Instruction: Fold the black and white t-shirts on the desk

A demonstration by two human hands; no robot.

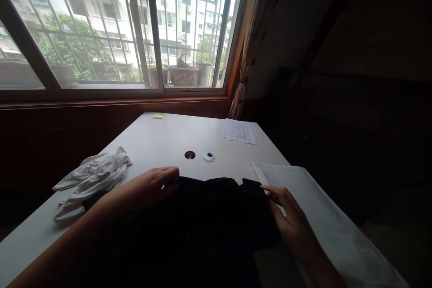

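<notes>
While the black garment [219, 216] lies toward the near edge of the worktop [168, 139], I see the left hand [158, 182] and right hand [288, 216] each pinching its upper border. Uneven pull between them could skew it; a loose pinch could let it slip. Its left end seems to touch crumpled white cloth [97, 173], which might drag along. A white sheet [303, 193] along the right edge crowds the right hand. Papers [240, 131] by the far right corner lie clear.
</notes>
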